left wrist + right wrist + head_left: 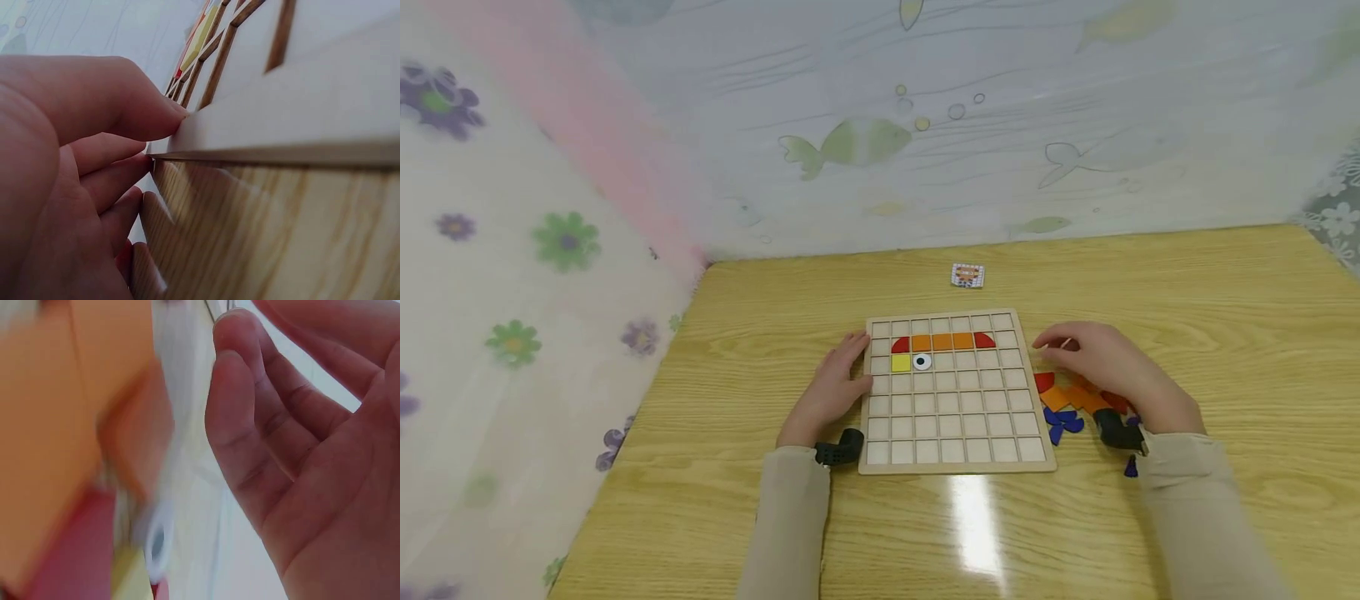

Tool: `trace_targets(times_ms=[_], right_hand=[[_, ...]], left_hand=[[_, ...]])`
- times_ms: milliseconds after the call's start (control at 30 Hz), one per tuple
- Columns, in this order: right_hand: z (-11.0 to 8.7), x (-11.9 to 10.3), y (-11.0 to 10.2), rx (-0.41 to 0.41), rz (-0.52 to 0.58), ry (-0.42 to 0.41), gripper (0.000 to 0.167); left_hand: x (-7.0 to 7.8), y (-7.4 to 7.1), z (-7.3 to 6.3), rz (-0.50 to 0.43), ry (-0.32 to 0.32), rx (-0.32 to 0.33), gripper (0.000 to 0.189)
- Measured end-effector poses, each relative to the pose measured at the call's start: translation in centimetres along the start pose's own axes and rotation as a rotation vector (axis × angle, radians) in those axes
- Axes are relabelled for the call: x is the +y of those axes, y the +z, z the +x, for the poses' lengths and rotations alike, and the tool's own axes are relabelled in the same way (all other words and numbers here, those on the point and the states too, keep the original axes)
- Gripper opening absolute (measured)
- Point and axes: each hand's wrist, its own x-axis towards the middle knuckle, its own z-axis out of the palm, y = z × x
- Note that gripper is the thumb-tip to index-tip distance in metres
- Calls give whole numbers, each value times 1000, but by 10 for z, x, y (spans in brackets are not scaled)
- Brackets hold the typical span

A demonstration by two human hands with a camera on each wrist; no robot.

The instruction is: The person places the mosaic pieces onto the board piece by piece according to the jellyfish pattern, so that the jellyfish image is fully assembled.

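Note:
A wooden grid board (957,467) lies on the table. In its second row, an orange strip of squares (942,342) sits between two red rounded pieces (985,340). Below them are a yellow square (901,362) and a white eye piece (922,362). My left hand (829,390) rests against the board's left edge; in the left wrist view its thumb (150,106) touches the rim. Beside the board's right edge, my right hand (1105,362) hovers with loosely bent fingers (234,419), and nothing shows between them. Orange pieces (1060,397) and blue pieces (1062,421) lie below it.
A small picture card (967,276) lies behind the board. Part of the loose pile, including red pieces (1043,382), is hidden under my right hand and wrist camera (1118,429). Patterned walls stand behind and to the left of the table (737,333).

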Motion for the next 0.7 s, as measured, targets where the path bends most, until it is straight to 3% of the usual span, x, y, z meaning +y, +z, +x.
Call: trace_targets(times_ms=[467, 700], right_hand=[[-21, 39, -26, -60, -35, 101, 25], [-29, 50, -31, -93, -23, 147, 39]], left_hand=[[2, -1, -1, 0, -1, 1, 62], [1, -1, -1, 1, -5, -3, 62]])
